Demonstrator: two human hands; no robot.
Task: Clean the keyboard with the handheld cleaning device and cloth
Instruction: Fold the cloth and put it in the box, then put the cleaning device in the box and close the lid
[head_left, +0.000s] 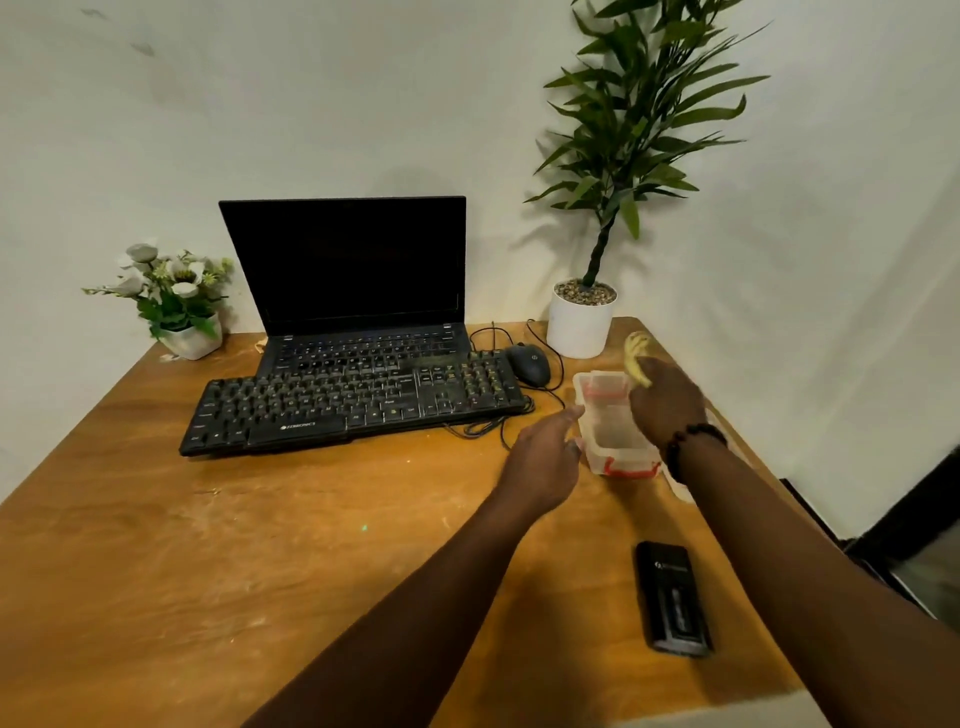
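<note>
Keyboard (358, 402): long axis left-right, left of both hands. Left hand (545, 457) nearer, fingers relaxed, beside container (613, 431). Right hand (665, 405) pinching yellow cloth (638, 351).

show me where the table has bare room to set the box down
Biggest free patch: the table in front of the keyboard, left of the left hand. A smaller one lies between the plastic box and the black device. Crowded: the back right, with mouse, cables, plant pot.

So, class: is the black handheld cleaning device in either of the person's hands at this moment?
No: the handheld cleaning device lies alone on the table, while the right hand holds a yellow cloth.
</note>
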